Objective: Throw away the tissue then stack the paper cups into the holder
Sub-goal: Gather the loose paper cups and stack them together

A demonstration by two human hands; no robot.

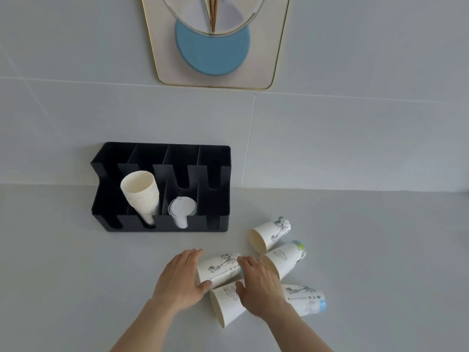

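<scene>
Several printed white paper cups lie on their sides on the grey counter, right of centre. My left hand grips the open end of one paper cup, and my right hand closes around that cup's base. Other cups lie nearby: one further back, one to the right, one beneath my hands, and one partly hidden by my right wrist. The black cup holder stands against the wall, with a stack of plain cups leaning in one slot. No tissue is in view.
A stack of clear plastic lids fills the holder slot beside the plain cups; the holder's two outer slots look empty. A framed picture hangs on the tiled wall above. The counter runs on to the left and the right.
</scene>
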